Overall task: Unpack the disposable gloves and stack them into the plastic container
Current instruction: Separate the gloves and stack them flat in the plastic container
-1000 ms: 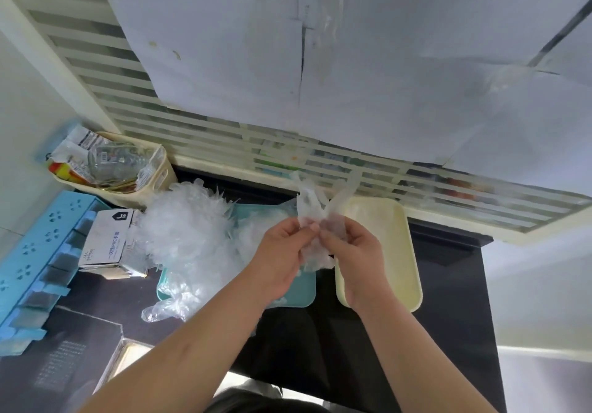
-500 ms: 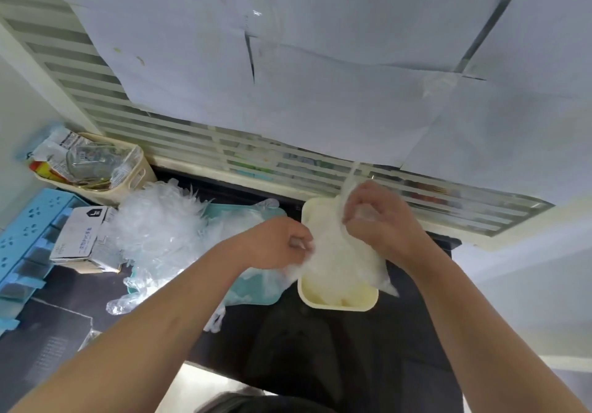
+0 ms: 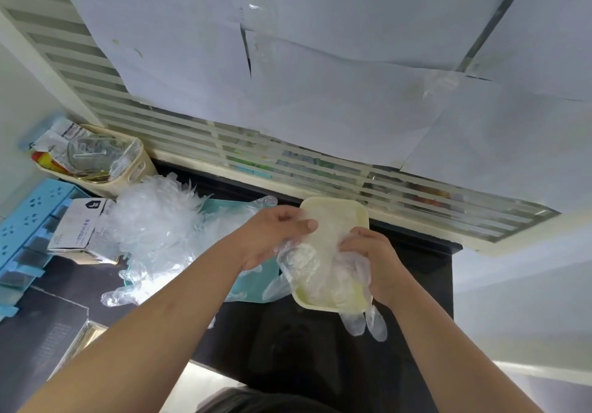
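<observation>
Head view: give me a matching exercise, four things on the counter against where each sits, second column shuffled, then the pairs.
Things
1. cream container
2. pile of loose gloves
3. white carton
4. blue rack

Places
A. at the far left edge of the picture
B. under the left hand and right hand, which hold a glove over it
C. partly on the teal tray, left of both hands
D. between the blue rack and the pile of loose gloves

Pairs: 1-B, 2-C, 3-D, 4-A
</observation>
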Motion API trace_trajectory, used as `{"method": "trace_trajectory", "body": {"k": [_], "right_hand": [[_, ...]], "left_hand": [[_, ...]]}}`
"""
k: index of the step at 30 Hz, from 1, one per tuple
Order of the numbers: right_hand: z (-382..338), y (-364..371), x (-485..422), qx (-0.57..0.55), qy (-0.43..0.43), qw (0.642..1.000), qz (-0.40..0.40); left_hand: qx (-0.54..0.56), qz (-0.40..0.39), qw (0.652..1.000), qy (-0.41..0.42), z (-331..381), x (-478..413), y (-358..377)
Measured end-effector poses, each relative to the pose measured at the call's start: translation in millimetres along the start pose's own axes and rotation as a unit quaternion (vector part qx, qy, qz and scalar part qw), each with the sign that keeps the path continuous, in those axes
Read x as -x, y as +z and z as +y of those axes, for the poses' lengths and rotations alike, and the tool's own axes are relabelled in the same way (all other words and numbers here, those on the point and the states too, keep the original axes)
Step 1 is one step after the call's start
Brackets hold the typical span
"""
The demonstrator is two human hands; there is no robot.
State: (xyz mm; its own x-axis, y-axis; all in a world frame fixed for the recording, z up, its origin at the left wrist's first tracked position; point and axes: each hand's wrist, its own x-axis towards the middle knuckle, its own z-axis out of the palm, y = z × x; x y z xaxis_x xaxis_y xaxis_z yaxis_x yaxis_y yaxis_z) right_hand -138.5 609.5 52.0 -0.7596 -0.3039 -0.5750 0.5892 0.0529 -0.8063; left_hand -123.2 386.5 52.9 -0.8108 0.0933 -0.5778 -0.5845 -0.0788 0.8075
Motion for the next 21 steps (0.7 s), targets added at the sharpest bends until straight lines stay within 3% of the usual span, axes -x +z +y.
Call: {"method": "trace_trajectory", "body": {"k": [2,4,5,7,10,14,18,21], "right_hand": [[-1,-5,-1,-0.062,0.025,0.998,0.003],[-1,-11,-1,-0.084,0.04,0.996,-0.003],[0,-15,-2,-0.056,0.042,0.998,0.001],[-1,-26,-2,0.126,0.03,0.991,0.044],[-21,-41,13,0.38,-0.006,0.924,0.039],[-48,-54,34,0.439,-0.009,0.895,-0.074],[-50,-60,36,0.457,0.011,0.885,-0.087],[-52,-62,34,0.476,0.004,0.872,-0.116]], "left_hand": [[0.04,-0.035,0.998,-0.03,-17,1,-1],[0.101,-0.016,0.994,-0.034,-27,-2,1],[0.132,-0.008,0.991,-0.028,-28,-4,2],[0.129,-0.006,0.992,-0.014,-25,-12,6],[-0.025,0.017,0.999,-0.015,-13,-30,20],[-0.195,0.002,0.981,-0.019,-14,-62,47],[-0.441,0.007,0.896,0.051,-30,-104,61],[-0.527,0.027,0.848,0.048,-38,-122,67]]}}
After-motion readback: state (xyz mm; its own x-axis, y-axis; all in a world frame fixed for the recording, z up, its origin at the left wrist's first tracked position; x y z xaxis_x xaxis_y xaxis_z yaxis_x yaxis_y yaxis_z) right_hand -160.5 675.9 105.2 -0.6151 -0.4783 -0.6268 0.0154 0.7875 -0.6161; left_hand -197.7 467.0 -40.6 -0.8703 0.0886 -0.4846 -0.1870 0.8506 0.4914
